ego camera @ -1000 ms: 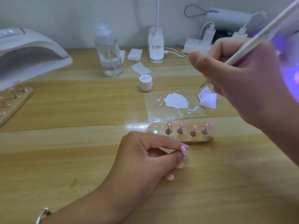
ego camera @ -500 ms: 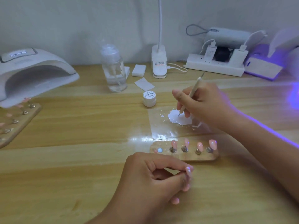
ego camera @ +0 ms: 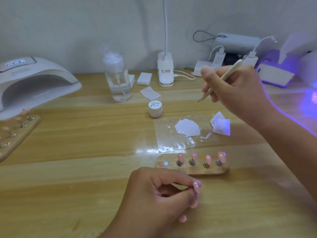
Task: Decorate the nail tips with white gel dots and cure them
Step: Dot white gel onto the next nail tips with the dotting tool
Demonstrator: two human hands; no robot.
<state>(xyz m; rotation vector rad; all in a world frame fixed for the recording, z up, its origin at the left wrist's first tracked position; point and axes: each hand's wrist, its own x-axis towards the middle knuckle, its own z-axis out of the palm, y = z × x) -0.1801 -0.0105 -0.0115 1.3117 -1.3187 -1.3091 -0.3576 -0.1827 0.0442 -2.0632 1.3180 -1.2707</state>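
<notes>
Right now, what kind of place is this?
Probably a nail-art workstation: a curing lamp stands on the wooden table, pink nail tips sit on a wooden holder, and the right hand holds a dotting tool.

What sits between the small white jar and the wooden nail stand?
In the head view, a clear sheet carrying a puddle of white gel lies between jar and stand.
</notes>
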